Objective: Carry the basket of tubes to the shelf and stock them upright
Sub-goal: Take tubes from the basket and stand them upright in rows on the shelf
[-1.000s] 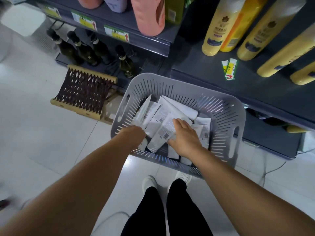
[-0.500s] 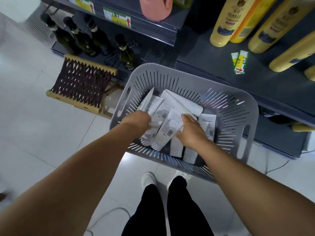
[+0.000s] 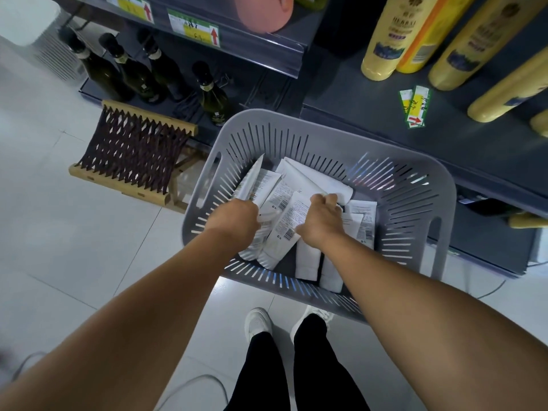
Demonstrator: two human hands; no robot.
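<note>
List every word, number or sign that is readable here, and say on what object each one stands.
"HERBAL": on the tall yellow plastic bottle, partly blurred.
Red up arrow: on the green-yellow shelf price tag; its print is unreadable.
Red arrow: on the loose green-yellow paper tags; handwriting illegible.
Barcodes and fine print: on the white squeeze tubes, too small.

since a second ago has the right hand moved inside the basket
Yes. The right hand has shifted toward the basket's far wall, and now grips the tube it lay on.

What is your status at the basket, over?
Left hand grips one white tube; right hand grips another tube. Both inside grey basket. Remaining tubes lying flat. Yellow bottles occupy shelf.
</note>
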